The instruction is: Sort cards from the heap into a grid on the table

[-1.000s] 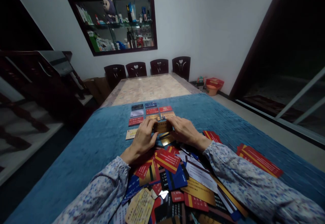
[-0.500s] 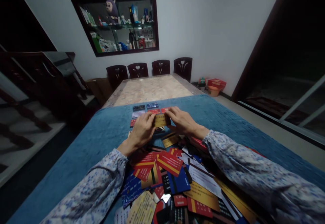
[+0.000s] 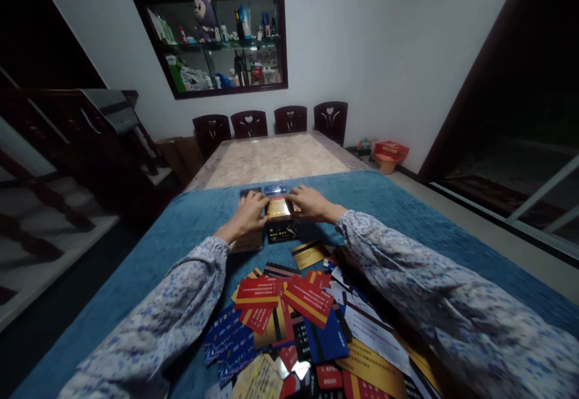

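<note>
On the blue cloth (image 3: 190,230) I've the gold card (image 3: 277,207) pinched btwn left hand (image 3: 246,218) & right hand (image 3: 312,204); I'd lower it flat, edges square w/ the laid-out cards (image 3: 275,189) just beyond

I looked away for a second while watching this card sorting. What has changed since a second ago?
Both hands, the left hand and the right hand, have carried the gold card forward, away from the loose pile and out over the laid-out rows. Both still pinch its ends. The pile and the blue cloth look unchanged.
</note>
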`<control>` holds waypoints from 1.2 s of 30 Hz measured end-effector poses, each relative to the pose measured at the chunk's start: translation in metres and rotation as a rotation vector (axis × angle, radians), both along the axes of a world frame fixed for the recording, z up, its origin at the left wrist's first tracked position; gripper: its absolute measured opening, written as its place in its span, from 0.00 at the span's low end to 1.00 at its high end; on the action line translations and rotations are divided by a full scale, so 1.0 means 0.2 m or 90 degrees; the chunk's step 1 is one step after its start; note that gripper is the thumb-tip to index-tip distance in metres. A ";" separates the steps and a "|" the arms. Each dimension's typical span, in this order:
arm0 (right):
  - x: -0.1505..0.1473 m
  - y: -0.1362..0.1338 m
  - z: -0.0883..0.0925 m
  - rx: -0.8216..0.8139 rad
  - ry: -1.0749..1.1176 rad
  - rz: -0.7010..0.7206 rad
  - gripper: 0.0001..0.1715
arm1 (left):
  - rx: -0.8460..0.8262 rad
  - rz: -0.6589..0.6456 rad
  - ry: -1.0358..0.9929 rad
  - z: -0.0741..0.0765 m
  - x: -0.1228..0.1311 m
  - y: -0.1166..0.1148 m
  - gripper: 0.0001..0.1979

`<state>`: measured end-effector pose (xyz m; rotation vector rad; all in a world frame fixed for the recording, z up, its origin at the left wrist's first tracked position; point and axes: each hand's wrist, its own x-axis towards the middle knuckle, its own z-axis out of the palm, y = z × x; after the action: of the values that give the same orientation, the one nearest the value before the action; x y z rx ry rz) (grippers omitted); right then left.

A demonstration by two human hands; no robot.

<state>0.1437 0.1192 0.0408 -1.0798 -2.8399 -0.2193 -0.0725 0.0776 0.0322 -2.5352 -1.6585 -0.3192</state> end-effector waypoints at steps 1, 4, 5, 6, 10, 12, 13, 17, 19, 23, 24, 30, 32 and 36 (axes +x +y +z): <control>-0.01 0.01 -0.01 -0.008 -0.010 -0.008 0.22 | -0.014 0.006 0.003 -0.01 0.00 0.02 0.21; -0.03 0.05 -0.04 -0.029 -0.031 -0.022 0.21 | -0.045 0.019 0.020 -0.04 -0.01 0.06 0.20; -0.04 0.06 -0.05 -0.034 -0.033 -0.027 0.21 | -0.052 0.020 0.024 -0.05 -0.01 0.07 0.19; -0.04 0.07 -0.06 -0.038 -0.034 -0.029 0.21 | -0.060 0.019 0.025 -0.06 -0.01 0.08 0.19; -0.05 0.10 -0.09 -0.055 -0.034 -0.027 0.18 | -0.098 0.026 0.020 -0.09 -0.02 0.10 0.19; -0.05 0.11 -0.10 -0.057 -0.031 -0.026 0.17 | -0.107 0.030 0.014 -0.09 -0.01 0.10 0.18; -0.05 0.11 -0.11 -0.058 -0.031 -0.026 0.17 | -0.110 0.031 0.013 -0.10 -0.01 0.11 0.18; -0.05 0.13 -0.13 -0.060 -0.029 -0.028 0.18 | -0.126 0.032 0.030 -0.11 -0.02 0.13 0.19; -0.06 0.14 -0.14 -0.060 -0.028 -0.027 0.18 | -0.129 0.029 0.033 -0.12 -0.02 0.14 0.19; -0.06 0.16 -0.17 -0.067 -0.035 -0.018 0.17 | -0.131 0.030 0.023 -0.14 -0.03 0.16 0.17; -0.06 0.16 -0.17 -0.069 -0.037 -0.015 0.17 | -0.133 0.032 0.022 -0.15 -0.03 0.16 0.17; -0.06 0.15 -0.17 -0.078 -0.039 -0.009 0.16 | -0.155 0.040 0.043 -0.13 -0.02 0.15 0.14; -0.06 0.15 -0.17 -0.080 -0.038 -0.009 0.16 | -0.164 0.045 0.046 -0.12 -0.02 0.14 0.13; -0.07 0.16 -0.18 -0.085 -0.038 -0.014 0.15 | -0.170 0.038 0.042 -0.12 -0.01 0.14 0.13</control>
<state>0.1297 0.1520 0.0056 -1.1473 -2.9338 -0.0660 -0.0751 0.1064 0.0085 -2.6368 -1.8596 -0.0070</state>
